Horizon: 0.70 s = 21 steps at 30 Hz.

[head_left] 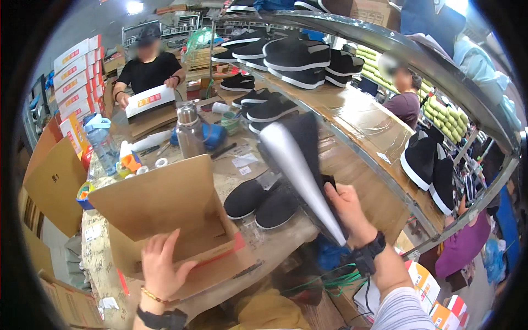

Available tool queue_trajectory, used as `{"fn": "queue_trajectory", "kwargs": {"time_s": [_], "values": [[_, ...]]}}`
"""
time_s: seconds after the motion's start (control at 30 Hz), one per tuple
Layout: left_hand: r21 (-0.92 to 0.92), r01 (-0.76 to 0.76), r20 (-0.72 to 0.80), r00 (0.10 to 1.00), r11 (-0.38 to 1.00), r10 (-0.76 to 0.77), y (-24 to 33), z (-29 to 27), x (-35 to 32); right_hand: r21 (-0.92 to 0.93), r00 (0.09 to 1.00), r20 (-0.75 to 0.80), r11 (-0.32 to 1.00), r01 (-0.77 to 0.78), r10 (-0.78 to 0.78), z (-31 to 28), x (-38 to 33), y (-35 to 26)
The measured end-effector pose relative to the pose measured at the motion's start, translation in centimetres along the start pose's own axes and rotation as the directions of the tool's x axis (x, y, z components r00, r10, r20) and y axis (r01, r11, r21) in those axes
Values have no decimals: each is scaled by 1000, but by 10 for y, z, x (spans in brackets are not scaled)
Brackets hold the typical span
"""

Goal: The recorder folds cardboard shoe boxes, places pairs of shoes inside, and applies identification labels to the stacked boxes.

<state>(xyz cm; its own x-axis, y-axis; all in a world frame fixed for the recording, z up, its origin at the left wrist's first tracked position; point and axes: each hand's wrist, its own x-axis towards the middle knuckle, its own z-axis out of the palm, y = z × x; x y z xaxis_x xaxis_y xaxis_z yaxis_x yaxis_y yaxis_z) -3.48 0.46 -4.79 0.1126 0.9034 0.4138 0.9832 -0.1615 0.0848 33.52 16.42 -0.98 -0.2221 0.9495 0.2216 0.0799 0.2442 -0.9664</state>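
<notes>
My right hand (349,212) grips a black shoe with a white sole (294,168) at its lower end. The shoe is tilted on edge above the table, toe pointing up and away, and smeared by motion. Over the near left rim of an open cardboard shoebox (154,195) is my left hand (162,261), fingers spread and holding nothing. The box's flap stands up, and its visible inside shows bare cardboard. Between the box and the held shoe, a pair of black shoes (275,206) rests on the table, partly covered by the held shoe.
A metal rack (357,146) with black shoes (297,60) on its shelves rises along the right. A steel flask (190,132), a blue-capped bottle (102,143) and tape rolls stand on the table (242,250). Across it, a co-worker (148,71) handles a white box; stacked boxes (77,77) stand far left.
</notes>
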Motion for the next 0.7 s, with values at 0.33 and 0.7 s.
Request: {"fn": "queue_trajectory", "kwargs": {"time_s": [0.33, 0.7], "values": [[-688, -15, -290, 922, 725, -256, 22, -26, 18, 938, 950, 306, 191, -289, -65, 148, -39, 45], [-195, 9, 36, 999, 981, -2, -54, 10, -41, 807, 807, 588, -25, -590, -53, 183, -40, 63]]}}
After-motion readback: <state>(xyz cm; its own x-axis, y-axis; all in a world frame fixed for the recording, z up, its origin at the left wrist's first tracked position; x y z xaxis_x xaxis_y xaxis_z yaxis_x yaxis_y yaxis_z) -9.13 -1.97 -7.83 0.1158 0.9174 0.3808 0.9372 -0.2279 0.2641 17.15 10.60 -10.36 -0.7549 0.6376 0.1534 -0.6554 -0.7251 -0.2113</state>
